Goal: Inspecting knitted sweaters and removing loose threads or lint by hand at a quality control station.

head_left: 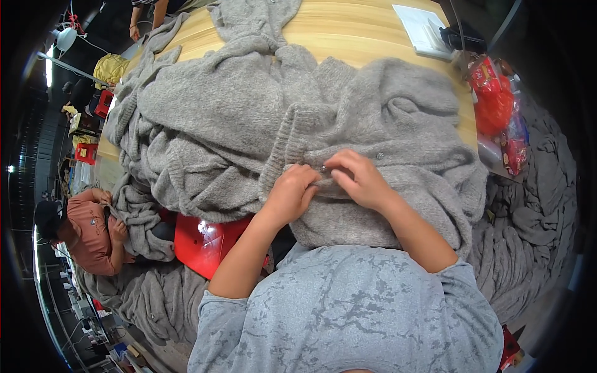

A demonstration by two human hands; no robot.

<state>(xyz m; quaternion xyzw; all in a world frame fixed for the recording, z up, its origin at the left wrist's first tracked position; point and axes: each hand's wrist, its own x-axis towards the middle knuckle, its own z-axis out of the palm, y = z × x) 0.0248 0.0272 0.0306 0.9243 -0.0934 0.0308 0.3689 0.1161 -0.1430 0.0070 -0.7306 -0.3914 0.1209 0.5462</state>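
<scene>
A fuzzy grey knit garment (373,140) with a ribbed band is spread over the table's near edge and hangs toward my lap. My left hand (291,194) is closed on its cloth just below the ribbed band, fingertips pinching the knit. Close beside it, my right hand (360,180) has its thumb and forefinger curled together over the same cloth. A tiny shiny spot shows by the right fingertips, too small to name. Another small shiny round piece (380,155) sits on the knit beyond the right hand.
More grey knitwear (211,93) is heaped across the wooden table (348,31). White papers (420,28) lie at the far right, above red plastic bags (494,93). A red stool (202,245) stands at left, near a seated person (96,230) handling grey knit. Grey piles flank me.
</scene>
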